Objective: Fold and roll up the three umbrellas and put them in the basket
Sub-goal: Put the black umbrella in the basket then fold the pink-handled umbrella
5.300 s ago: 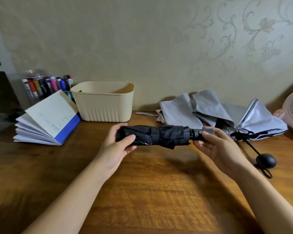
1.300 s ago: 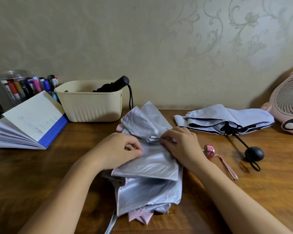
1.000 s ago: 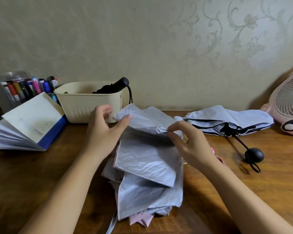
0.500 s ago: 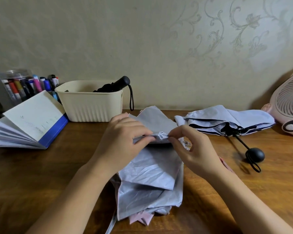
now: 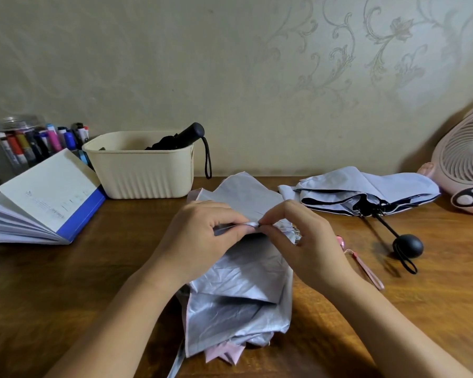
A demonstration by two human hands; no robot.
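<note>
**One in the basket, pleating number two**

Head view. Pinching one fold of the silver umbrella [image 5: 243,296] with the left hand [image 5: 202,238] and right hand [image 5: 303,246], fingertips nearly meeting, low over the worktop [image 5: 52,296]. Versus a second ago: moved the left hand off the flat panel onto the crease, so probably pleating, not rolling yet. Already got the black umbrella [image 5: 180,139] in the basket [image 5: 137,175], handle poking over the rim. Still to go: pale blue umbrella [image 5: 366,186], lying unrolled off right. Can't read the tiny print on the open book [image 5: 47,192]; no brands spotted.
</note>
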